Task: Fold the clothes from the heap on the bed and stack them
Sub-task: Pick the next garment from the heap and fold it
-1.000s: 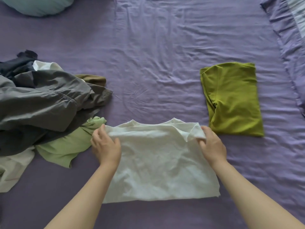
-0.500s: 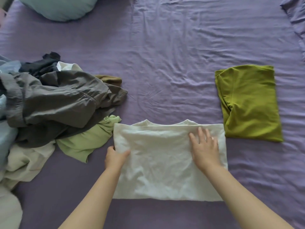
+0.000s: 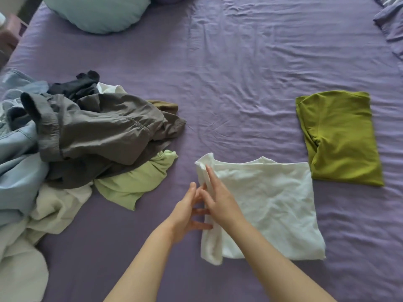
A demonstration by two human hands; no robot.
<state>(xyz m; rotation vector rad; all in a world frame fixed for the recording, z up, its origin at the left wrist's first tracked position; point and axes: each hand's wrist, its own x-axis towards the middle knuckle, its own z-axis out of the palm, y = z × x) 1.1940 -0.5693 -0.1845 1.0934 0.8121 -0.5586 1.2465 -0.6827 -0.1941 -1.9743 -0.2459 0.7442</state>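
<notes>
Your left hand (image 3: 187,211) fingers are reaching straight under the lifted left edge of the white T-shirt (image 3: 268,205), while your right hand (image 3: 220,199) is pressing extended fingers on top of that flap, sandwiching it. The shirt is lying on the near purple bedsheet (image 3: 239,73), just beside the folded olive shirt (image 3: 340,136). It looks light, limp and wrinkle-prone, so support the whole edge. The heap (image 3: 87,138) is waiting at left.

Bare sheet (image 3: 239,83) lies between heap (image 3: 98,131) and green shirt (image 3: 340,138).
</notes>
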